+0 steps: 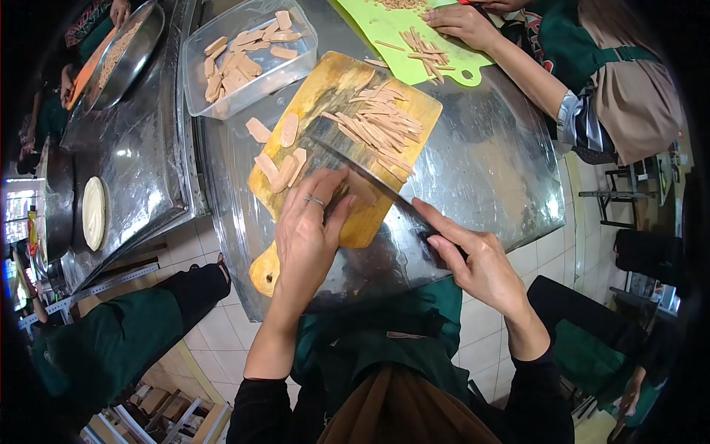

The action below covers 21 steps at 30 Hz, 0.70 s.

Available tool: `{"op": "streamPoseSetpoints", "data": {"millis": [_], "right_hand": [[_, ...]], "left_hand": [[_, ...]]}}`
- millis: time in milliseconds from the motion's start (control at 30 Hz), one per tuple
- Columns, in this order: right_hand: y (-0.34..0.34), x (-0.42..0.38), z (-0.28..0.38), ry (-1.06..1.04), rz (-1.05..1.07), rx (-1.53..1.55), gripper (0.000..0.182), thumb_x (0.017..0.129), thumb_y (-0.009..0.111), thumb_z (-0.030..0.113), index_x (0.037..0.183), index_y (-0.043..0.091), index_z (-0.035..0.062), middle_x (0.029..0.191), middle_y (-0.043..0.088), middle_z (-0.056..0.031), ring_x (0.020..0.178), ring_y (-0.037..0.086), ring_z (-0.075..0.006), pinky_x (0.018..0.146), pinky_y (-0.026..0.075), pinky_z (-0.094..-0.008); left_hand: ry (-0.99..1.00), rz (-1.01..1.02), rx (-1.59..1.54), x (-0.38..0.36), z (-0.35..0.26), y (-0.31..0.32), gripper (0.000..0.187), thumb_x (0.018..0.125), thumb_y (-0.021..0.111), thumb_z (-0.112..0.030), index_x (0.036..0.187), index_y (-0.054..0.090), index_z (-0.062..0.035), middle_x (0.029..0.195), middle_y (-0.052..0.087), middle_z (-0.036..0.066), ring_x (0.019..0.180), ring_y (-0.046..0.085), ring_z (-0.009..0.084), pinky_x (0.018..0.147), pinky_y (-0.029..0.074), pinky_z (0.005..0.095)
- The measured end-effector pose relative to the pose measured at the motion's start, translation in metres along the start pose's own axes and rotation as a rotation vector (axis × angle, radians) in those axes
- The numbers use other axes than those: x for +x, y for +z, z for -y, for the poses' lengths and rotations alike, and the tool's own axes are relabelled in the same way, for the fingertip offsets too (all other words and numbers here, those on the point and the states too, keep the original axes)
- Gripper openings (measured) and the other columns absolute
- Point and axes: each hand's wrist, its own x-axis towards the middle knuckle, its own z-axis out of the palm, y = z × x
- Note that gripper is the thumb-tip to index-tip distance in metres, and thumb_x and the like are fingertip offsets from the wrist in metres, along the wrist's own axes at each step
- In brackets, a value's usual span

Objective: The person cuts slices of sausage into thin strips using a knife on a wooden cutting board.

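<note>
A yellow wooden cutting board (336, 74) lies at a slant on the metal table in the head view. My right hand (481, 263) is closed around the handle of a knife (362, 169), whose blade crosses the board. Beside the blade, my left hand (310, 214) presses a pinkish sausage slice (362, 189) to the wood with curled fingers. A pile of thin sausage strips (384, 122) lies beyond the blade. Several flat uncut sausage slices (281, 170) rest on the board's left part. One more slice (257, 130) is just off its edge.
A clear plastic tub (188, 74) with more slices stands at the back left. At the back right, a co-worker's hand (462, 28) touches a green cutting board (362, 22) bearing strips. To the left are a steel bowl (151, 37) and a pale round lid-like disc (95, 213).
</note>
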Motion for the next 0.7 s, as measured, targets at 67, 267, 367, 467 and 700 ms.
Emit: {"op": "streamPoseSetpoints", "data": {"millis": [67, 267, 367, 467, 700], "right_hand": [[-0.002, 0.001, 0.004, 0.044, 0.051, 0.002, 0.046, 0.103, 0.061, 0.014, 0.148, 0.058, 0.0182, 0.136, 0.067, -0.0148, 0.083, 0.077, -0.0352, 0.084, 0.059, -0.0398], [-0.002, 0.003, -0.002, -0.037, 0.006, -0.008, 0.046, 0.103, 0.061, 0.013, 0.149, 0.058, 0.02, 0.133, 0.068, -0.0137, 0.085, 0.077, -0.0354, 0.08, 0.06, -0.0409], [0.001, 0.001, -0.006, -0.069, -0.007, 0.007, 0.048, 0.102, 0.061, 0.012, 0.15, 0.057, 0.0204, 0.127, 0.071, -0.0148, 0.087, 0.075, -0.0357, 0.075, 0.06, -0.0416], [-0.008, -0.002, 0.006, 0.041, 0.075, 0.035, 0.045, 0.102, 0.061, 0.009, 0.147, 0.059, 0.0136, 0.144, 0.062, -0.012, 0.111, 0.071, -0.038, 0.093, 0.058, -0.0398], [-0.008, -0.019, 0.005, -0.131, -0.065, -0.121, 0.059, 0.101, 0.063, 0.01, 0.155, 0.05, 0.0278, 0.076, 0.065, -0.0157, 0.058, 0.062, -0.0286, 0.061, 0.053, -0.0437]], "left_hand": [[-0.03, 0.008, -0.018, -0.002, -0.002, 0.001, 0.03, 0.088, 0.077, -0.011, 0.117, 0.07, -0.0046, 0.117, 0.069, 0.011, 0.103, 0.067, 0.0319, 0.089, 0.053, 0.0388], [-0.101, -0.035, -0.027, -0.001, -0.009, 0.005, 0.029, 0.087, 0.078, -0.011, 0.114, 0.07, -0.0048, 0.111, 0.07, 0.009, 0.095, 0.067, 0.0294, 0.082, 0.054, 0.0382], [-0.029, -0.058, 0.029, 0.0, -0.001, 0.01, 0.026, 0.087, 0.078, -0.011, 0.111, 0.071, -0.0053, 0.111, 0.07, 0.009, 0.089, 0.067, 0.0274, 0.078, 0.054, 0.0372], [-0.078, -0.062, 0.01, -0.005, -0.007, 0.012, 0.024, 0.088, 0.078, -0.01, 0.11, 0.071, -0.0063, 0.111, 0.07, 0.009, 0.088, 0.067, 0.0265, 0.076, 0.054, 0.0368], [0.09, -0.156, 0.056, -0.016, -0.002, 0.016, 0.026, 0.086, 0.079, -0.007, 0.112, 0.073, -0.0083, 0.111, 0.071, 0.006, 0.091, 0.068, 0.0253, 0.079, 0.055, 0.036]]}}
